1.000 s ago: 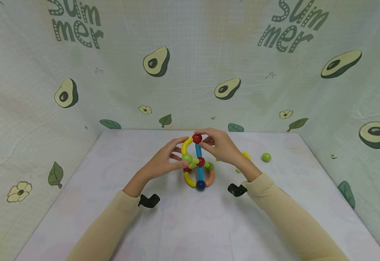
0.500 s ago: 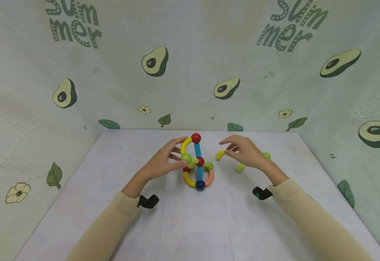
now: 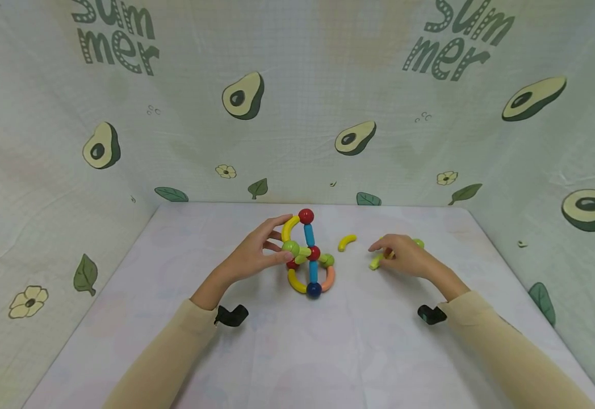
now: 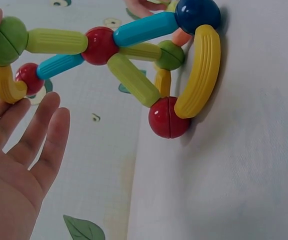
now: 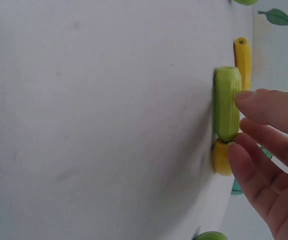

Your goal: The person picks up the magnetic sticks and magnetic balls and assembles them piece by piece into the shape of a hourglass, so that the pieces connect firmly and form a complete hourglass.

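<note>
An upright construction of coloured balls and ribbed rods stands on the table, its red top ball joined by blue rods through a red middle ball to a dark blue ball at the base. My left hand holds its left side, thumb on a light green ball and fingers by a yellow curved rod. My right hand is low over a light green rod lying on the table. Its fingertips are spread around that rod, at least one seeming to touch it.
A loose yellow curved rod lies between the construction and my right hand. Another yellow piece sits by the green rod, partly covered. A green ball shows behind the right hand. The patterned cloth wall rises behind the table.
My right hand has left the red top ball and moved right and down to the loose green rod. The left hand has kept its hold on the construction.
</note>
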Demonstrator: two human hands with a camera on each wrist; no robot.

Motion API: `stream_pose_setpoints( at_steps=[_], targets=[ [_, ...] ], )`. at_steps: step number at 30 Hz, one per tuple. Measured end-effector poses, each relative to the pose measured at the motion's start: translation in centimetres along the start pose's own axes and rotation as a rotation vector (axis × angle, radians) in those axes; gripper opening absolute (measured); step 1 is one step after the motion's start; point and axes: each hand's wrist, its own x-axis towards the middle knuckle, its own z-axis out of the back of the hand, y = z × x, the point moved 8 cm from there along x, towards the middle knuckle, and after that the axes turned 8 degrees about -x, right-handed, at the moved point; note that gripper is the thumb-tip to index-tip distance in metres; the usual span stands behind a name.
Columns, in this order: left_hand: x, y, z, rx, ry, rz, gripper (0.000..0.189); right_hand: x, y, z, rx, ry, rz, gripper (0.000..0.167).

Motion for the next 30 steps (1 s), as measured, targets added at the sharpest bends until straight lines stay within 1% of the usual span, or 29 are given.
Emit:
stream_pose_setpoints(
  at_steps=[4, 9, 15, 19, 22, 24, 27, 30],
  targets=[
    [0.0, -0.1, -0.1, -0.003, 0.004, -0.002, 0.085, -0.2, -0.7, -0.8, 0.009, 0.035, -0.018, 0.028],
    [0.0, -0.2, -0.1, -0.005, 0.004, -0.005, 0.084, -0.2, -0.9, -1.4, -0.005, 0.054, -0.032, 0.023],
    [0.0, -0.2, -0.1, 0.007, 0.003, -0.008, 0.084, -0.3, -1.3, -1.8, -0.034, 0.093, -0.072, 0.02],
    [0.1, -0.1, -0.1, 0.003, 0.004, -0.012, 0.084, -0.4, -1.1, -1.7, -0.03, 0.094, -0.062, 0.019],
    [0.1, 0.0, -0.1, 0.004, 0.002, -0.01, 0.084, -0.3, -0.4, -1.4, -0.014, 0.067, -0.039, 0.018],
    [0.1, 0.1, -0.1, 0.008, 0.0, -0.007, 0.084, -0.1, 0.4, -0.9, -0.004, 0.036, -0.014, 0.017],
    [0.1, 0.1, 0.0, 0.01, -0.004, -0.003, 0.084, 0.4, 2.1, -0.1, 0.029, -0.015, 0.021, 0.017],
    [0.0, 0.2, 0.0, 0.012, -0.007, 0.002, 0.084, 1.1, 4.2, 0.8, 0.08, -0.059, 0.027, 0.018]
  ],
)
